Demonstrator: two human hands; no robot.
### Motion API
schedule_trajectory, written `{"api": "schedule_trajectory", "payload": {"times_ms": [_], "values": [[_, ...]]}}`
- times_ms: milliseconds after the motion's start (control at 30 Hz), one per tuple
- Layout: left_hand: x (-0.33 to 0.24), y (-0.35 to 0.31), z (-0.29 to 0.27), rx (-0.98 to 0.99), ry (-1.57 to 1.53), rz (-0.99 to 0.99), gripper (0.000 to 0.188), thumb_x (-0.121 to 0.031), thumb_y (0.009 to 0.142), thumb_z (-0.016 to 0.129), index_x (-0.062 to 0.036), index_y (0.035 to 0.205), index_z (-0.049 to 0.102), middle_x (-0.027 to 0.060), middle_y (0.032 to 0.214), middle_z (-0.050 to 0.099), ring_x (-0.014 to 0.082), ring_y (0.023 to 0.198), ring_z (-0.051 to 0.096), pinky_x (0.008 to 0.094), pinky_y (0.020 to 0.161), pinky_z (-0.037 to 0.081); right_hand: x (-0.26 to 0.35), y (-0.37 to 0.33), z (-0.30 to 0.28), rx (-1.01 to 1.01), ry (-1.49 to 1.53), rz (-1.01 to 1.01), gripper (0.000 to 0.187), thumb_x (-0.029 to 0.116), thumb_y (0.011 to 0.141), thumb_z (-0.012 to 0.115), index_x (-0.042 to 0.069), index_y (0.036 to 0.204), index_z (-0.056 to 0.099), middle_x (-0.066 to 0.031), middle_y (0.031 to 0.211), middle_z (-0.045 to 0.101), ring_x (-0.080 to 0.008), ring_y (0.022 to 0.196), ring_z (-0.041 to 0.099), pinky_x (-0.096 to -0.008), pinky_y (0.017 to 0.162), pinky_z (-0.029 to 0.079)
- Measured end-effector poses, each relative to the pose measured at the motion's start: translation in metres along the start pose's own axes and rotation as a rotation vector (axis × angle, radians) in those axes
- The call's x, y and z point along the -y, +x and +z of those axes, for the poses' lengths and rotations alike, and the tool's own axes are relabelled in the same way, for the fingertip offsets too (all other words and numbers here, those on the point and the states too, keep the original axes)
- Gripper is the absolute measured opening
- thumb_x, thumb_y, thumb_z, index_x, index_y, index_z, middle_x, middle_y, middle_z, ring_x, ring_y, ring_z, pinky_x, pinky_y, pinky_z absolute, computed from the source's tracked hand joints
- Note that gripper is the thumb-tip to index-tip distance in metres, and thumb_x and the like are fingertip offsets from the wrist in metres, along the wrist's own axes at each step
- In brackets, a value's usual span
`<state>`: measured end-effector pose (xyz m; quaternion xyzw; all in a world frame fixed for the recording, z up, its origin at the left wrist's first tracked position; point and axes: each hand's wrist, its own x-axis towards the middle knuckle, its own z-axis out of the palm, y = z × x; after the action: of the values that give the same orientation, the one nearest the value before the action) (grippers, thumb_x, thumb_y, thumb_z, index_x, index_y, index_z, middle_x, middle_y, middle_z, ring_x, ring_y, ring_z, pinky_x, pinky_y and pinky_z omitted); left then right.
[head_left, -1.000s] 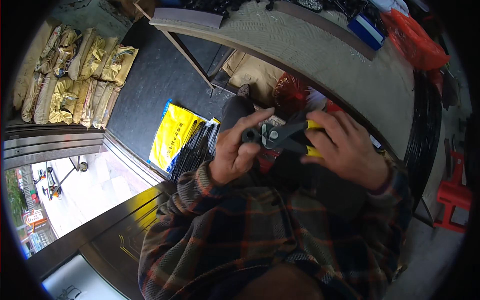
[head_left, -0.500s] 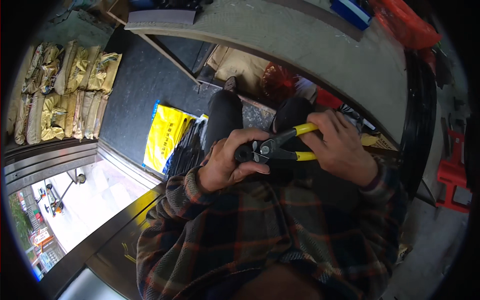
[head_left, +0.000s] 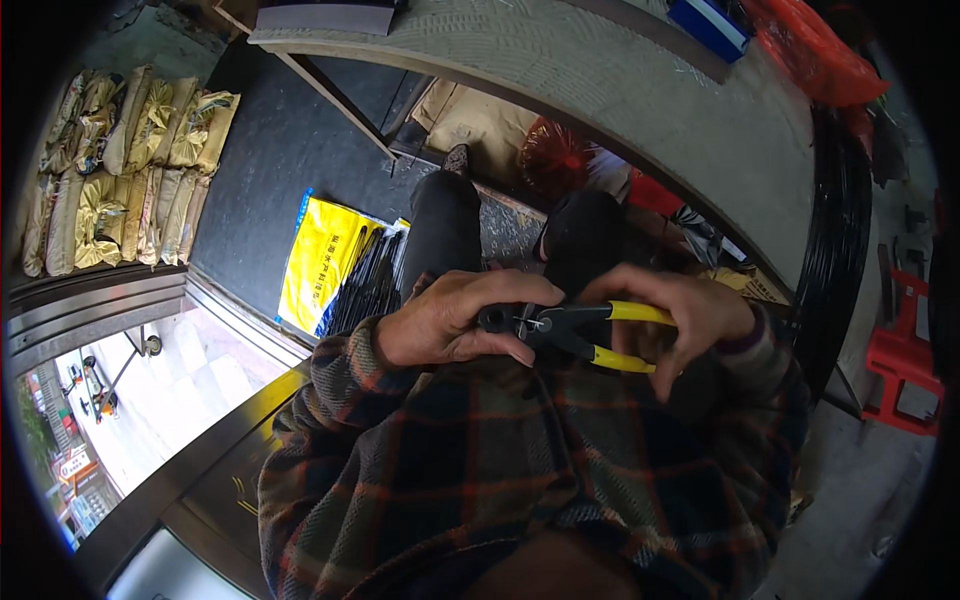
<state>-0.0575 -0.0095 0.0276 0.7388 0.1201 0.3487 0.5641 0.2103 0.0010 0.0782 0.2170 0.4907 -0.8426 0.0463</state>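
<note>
Above my lap, my left hand (head_left: 445,318) pinches a small black round part (head_left: 494,319) between thumb and fingers; what kind of part it is I cannot make out. Against that part sit the metal jaws of a pair of pliers (head_left: 572,331) with black arms and yellow grips. My right hand (head_left: 690,322) curls around the yellow grips, which stand apart, its thumb side toward the lower one. Part of the jaws lies hidden behind my left fingers.
Ahead stands a grey worktable (head_left: 600,75) with a red plastic bag (head_left: 815,60) on it. A yellow bag (head_left: 325,260) with thin black strips lies on the dark floor mat. Bundled brown sacks (head_left: 120,170) are stacked left. A red stool (head_left: 905,360) stands at right.
The pliers' grips have shifted right and downward, and the tool is tilted more. My right hand has changed its hold on the grips. My left hand keeps the black part.
</note>
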Motion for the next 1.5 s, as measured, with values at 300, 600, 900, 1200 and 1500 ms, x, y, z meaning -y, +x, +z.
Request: {"api": "schedule_trajectory", "payload": {"times_ms": [300, 600, 900, 1200, 1500], "values": [[-0.005, 0.008, 0.001, -0.060, -0.001, -0.080, 0.057, -0.021, 0.066, 0.072, -0.0009, 0.114, 0.049, 0.0147, 0.109, 0.057, 0.0270, 0.100, 0.058, 0.0345, 0.085, 0.044, -0.002, -0.003, 0.010, -0.384, -0.527, 0.032, 0.043, 0.017, 0.078, 0.064, 0.002, 0.113, 0.045, -0.0091, 0.094, 0.059, -0.0214, 0.075, 0.061, -0.0314, 0.064, 0.050], [-0.002, -0.001, 0.007, -0.241, 0.264, -0.116, 0.057, -0.035, 0.071, 0.067, -0.0019, 0.113, 0.048, 0.0110, 0.104, 0.053, 0.0221, 0.093, 0.055, 0.0294, 0.081, 0.041, -0.020, 0.019, 0.016, -0.926, -1.532, -0.385, 0.029, 0.011, 0.067, 0.067, 0.005, 0.095, 0.059, -0.0111, 0.102, 0.049, -0.0264, 0.082, 0.054, -0.0350, 0.071, 0.045], [0.009, 0.002, 0.011, -0.550, 0.171, -0.039, 0.046, -0.042, 0.089, 0.044, -0.0005, 0.110, 0.048, 0.0119, 0.091, 0.051, 0.0207, 0.073, 0.053, 0.0273, 0.066, 0.042, -0.040, 0.052, 0.002, -1.059, -1.431, -0.487, 0.022, 0.007, 0.067, 0.062, 0.003, 0.089, 0.063, -0.0111, 0.095, 0.053, -0.0256, 0.080, 0.057, -0.0356, 0.069, 0.045], [0.024, 0.000, 0.000, -0.658, 0.103, -0.111, 0.056, -0.048, 0.091, 0.031, 0.0025, 0.096, 0.054, 0.0134, 0.106, 0.045, 0.0164, 0.077, 0.050, 0.0278, 0.069, 0.041, -0.031, 0.073, -0.029, -1.151, -0.039, -0.667, 0.030, 0.020, 0.091, 0.044, -0.004, 0.101, 0.058, -0.0088, 0.080, 0.058, -0.0147, 0.076, 0.057, -0.0265, 0.067, 0.046], [0.040, 0.004, -0.012, -0.604, -0.043, -0.100, 0.061, -0.051, 0.091, 0.027, 0.0044, 0.096, 0.050, 0.0055, 0.061, 0.046, 0.0096, 0.051, 0.041, 0.0231, 0.048, 0.032, 0.092, 0.045, -0.219, -1.647, -1.092, -0.522, 0.011, 0.013, 0.077, 0.063, 0.005, 0.085, 0.065, -0.0041, 0.073, 0.053, -0.0200, 0.069, 0.056, -0.0306, 0.063, 0.043]]}}
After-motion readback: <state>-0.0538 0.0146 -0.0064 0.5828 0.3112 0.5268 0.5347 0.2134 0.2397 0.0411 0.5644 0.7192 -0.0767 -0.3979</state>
